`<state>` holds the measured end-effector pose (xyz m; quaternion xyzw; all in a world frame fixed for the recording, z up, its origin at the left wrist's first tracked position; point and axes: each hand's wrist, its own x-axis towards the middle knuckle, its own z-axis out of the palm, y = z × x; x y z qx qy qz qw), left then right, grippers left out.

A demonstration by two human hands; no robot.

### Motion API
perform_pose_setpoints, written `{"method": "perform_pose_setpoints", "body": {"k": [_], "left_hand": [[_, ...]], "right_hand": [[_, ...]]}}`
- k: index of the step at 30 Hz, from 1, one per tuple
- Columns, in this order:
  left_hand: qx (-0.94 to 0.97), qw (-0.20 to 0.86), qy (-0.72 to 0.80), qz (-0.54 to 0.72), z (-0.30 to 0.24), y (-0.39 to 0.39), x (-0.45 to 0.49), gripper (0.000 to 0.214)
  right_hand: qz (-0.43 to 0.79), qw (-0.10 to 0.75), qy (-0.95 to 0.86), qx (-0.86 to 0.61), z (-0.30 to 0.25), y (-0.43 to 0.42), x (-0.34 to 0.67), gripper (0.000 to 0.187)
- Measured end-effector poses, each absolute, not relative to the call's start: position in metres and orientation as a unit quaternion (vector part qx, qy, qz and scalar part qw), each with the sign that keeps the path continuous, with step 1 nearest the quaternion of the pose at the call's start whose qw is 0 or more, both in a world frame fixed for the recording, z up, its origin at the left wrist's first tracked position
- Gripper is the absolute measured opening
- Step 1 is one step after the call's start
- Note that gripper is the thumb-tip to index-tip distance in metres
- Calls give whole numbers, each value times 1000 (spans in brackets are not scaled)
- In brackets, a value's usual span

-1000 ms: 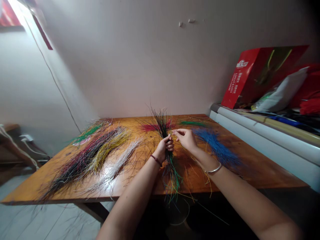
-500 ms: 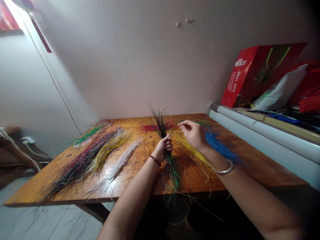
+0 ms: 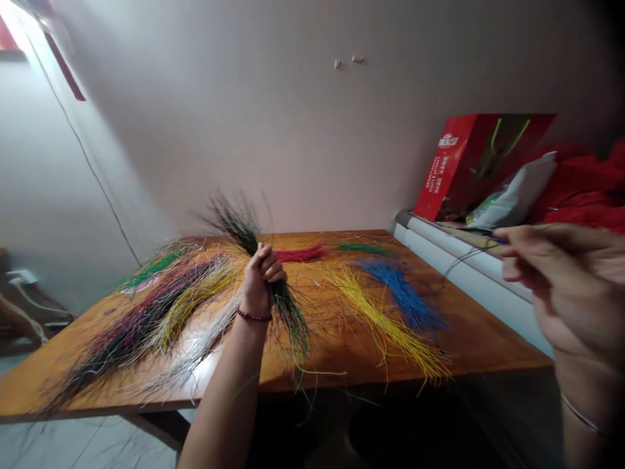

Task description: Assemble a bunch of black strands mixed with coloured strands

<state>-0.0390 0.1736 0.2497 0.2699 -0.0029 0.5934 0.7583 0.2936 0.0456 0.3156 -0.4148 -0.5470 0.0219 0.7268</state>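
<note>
My left hand (image 3: 258,283) is wrapped around the middle of a bundle of thin wires (image 3: 290,312), mostly black and green, tilted over the table. Its dark ends fan out above the fist and its green ends hang below. Far out to the right, my right hand (image 3: 569,286) is closed in a pinch on a thin dark wire strand (image 3: 459,259), which trails leftward from the fingertips. Behind the left fist lies a red wire bundle (image 3: 305,253). A yellow bundle (image 3: 381,319) and a blue bundle (image 3: 403,293) lie between the two hands.
The wooden table (image 3: 336,361) also bears a small green bundle (image 3: 361,248), a white bundle (image 3: 205,345), and a row of red, black and yellow wires (image 3: 141,312) at left. A red paper bag (image 3: 454,166) and a white plastic bag (image 3: 512,192) stand at right.
My right hand has swung far right, drawing a dark strand away from the bundle. My left hand has shifted left with the bundle, which now leans left.
</note>
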Motion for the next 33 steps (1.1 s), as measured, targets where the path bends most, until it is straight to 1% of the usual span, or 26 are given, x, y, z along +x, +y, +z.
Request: {"method": "perform_pose_setpoints", "body": {"k": [3,7,9,12,14,16,20,22,24,25,26,28,30,33], "left_hand": [[297,721,-27,625,269,159,-56,32],[322,675,-52,662,290,141,-84,33],[333,653,-43,679,299,133,-99,34],[347,627,-20,697,311,124,-117,34],[353,618,-9,702,316,120,-124,34],[352,615,0,705,317,117,-126,35],[344,639,26,688,306,121,-117,34],[331,662,52,671,292,132,-107,33],[309,689,82,651,275,148,-95,31],[296,707,102,634,266,157,-88,30],[282,726,121,615,256,167,-81,29],[257,761,151,577,235,186,-67,27],[241,789,185,534,215,202,-55,25],[242,809,216,491,188,216,-43,23]], "right_hand": [[182,713,-542,-406,315,51,280,12],[370,652,-541,-382,293,83,258,19],[466,580,-547,-383,272,111,234,22],[618,430,-520,-404,231,157,181,19],[677,353,-485,-426,203,180,143,13],[687,315,-482,-444,177,192,111,11],[671,313,-534,-408,142,193,84,16],[661,294,-561,-403,134,195,86,19],[652,287,-566,-416,135,201,95,14],[646,303,-560,-420,138,206,102,10],[640,332,-552,-419,142,210,109,9],[620,403,-528,-418,152,218,124,17],[609,462,-498,-411,160,222,135,21],[605,501,-477,-395,162,222,142,22]]}}
